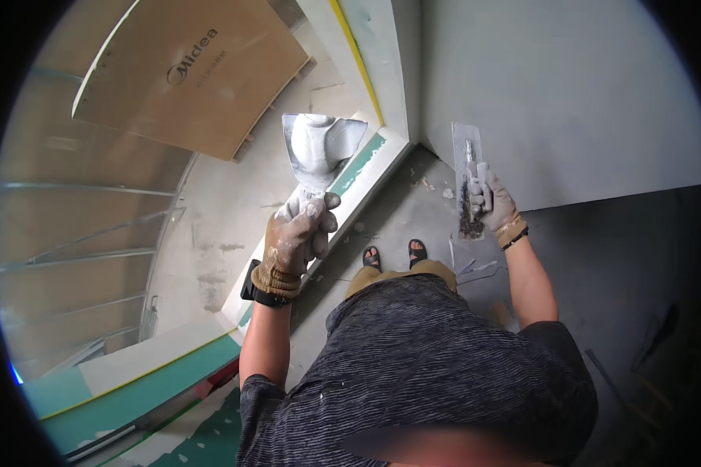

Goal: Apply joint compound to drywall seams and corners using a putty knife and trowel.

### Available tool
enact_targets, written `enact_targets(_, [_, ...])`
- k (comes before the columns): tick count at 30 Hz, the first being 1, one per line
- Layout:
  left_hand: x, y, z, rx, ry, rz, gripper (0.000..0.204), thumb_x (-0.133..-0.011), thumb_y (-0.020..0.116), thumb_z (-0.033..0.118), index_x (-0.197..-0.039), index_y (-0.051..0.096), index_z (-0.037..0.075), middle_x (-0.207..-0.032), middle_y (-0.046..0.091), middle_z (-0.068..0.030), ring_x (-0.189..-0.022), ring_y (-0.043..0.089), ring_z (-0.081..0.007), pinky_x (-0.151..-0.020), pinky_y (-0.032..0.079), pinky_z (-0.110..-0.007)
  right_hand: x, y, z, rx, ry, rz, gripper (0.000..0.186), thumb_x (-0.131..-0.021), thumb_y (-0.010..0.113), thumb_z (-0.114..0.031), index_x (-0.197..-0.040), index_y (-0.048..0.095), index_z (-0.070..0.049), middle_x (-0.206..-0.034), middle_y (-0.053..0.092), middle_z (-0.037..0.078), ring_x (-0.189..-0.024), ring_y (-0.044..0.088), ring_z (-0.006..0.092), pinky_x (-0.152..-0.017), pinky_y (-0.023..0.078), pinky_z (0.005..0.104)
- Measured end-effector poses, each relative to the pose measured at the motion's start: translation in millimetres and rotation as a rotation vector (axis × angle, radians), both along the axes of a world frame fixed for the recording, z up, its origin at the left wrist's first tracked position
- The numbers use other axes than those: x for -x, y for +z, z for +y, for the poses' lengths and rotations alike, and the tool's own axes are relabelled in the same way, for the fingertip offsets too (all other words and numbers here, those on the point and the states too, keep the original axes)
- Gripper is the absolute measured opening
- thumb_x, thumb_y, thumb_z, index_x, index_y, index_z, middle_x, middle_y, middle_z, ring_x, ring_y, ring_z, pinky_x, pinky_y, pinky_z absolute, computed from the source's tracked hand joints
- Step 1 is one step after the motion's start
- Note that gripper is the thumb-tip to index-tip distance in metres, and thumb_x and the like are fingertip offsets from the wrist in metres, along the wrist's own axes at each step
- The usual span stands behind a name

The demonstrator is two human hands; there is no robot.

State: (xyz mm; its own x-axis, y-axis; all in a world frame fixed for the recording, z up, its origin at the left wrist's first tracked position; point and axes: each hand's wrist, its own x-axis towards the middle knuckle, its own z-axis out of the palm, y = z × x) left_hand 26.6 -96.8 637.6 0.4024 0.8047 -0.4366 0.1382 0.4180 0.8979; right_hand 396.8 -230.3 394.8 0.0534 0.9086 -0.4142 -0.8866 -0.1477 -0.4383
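My left hand, in a tan work glove smeared with white, is wrapped round the handle of a wide putty knife. The blade points away from me, and a thick lump of white putty lies on it. In my right hand, gloved the same way, is a long rectangular plastering trowel. Its handle side shows, with dark and white residue along the middle. The trowel is held up in front of the large pale grey wall panel; I cannot tell whether they touch.
A low frame of white and green board, edged with yellow strip, runs diagonally on my left. Beyond it stands a large brown board with printing. Metal studs line the far left. Scraps and debris lie on the concrete floor near my sandalled feet.
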Motion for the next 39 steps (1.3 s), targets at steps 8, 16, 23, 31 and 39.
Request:
enact_targets(8, [-22.0,31.9,4.8,-0.109,0.013,0.039,0.038,-0.096,0.068,0.033,-0.112,0.07,-0.002,-0.078,0.065,-0.0019,-0.05,0.049,-0.0063,-0.045,0.034,-0.023,58.0,135.7,17.6,-0.2,0.221,-0.667,0.049,-0.104,0.057,-0.052,-0.118,0.063,-0.006,-0.085,0.065,0.001,-0.067,0.059,0.0088,-0.058,0.05,0.0252])
enact_targets(16, [-0.6,5.7,20.9,-0.272,0.108,-0.007,0.029,-0.097,0.071,0.022,-0.114,0.07,-0.002,-0.082,0.068,-0.0013,-0.058,0.05,-0.0049,-0.052,0.039,-0.022,95.0,172.8,40.6,-0.701,-0.04,-1.96,0.043,-0.083,0.087,-0.023,-0.118,0.069,-0.004,-0.099,0.074,0.006,-0.091,0.07,0.018,-0.084,0.057,0.0324])
enact_targets(23, [17.2,-3.7,26.0,-0.522,0.219,0.084,0.025,-0.101,0.065,0.017,-0.118,0.069,-0.002,-0.084,0.068,-0.0055,-0.058,0.053,-0.0056,-0.053,0.042,-0.022,111.8,182.7,45.1,-0.518,-0.022,-2.255,0.042,-0.08,0.082,-0.024,-0.12,0.071,-0.016,-0.115,0.071,0.009,-0.099,0.069,0.032,-0.09,0.055,0.0434])
enact_targets(31, [40.6,-21.3,35.0,-0.925,0.209,0.319,0.026,-0.097,0.067,0.021,-0.115,0.07,0.002,-0.087,0.073,-0.008,-0.077,0.069,-0.0161,-0.073,0.054,-0.031,134.9,214.6,56.2,-0.047,0.257,-2.381,0.056,-0.087,0.074,-0.035,-0.14,0.064,-0.022,-0.13,0.066,0.015,-0.111,0.066,0.0364,-0.098,0.052,0.0477])
enact_targets(39, [54.9,-34.0,40.5,-0.906,0.185,0.3,0.017,-0.097,0.068,0.019,-0.103,0.066,0.004,-0.078,0.065,-0.011,-0.07,0.064,-0.0185,-0.069,0.052,-0.034,143.7,220.0,73.6,0.079,0.434,-2.481,0.053,-0.09,0.07,-0.04,-0.139,0.065,-0.019,-0.12,0.071,0.016,-0.103,0.069,0.0347,-0.096,0.053,0.0472])
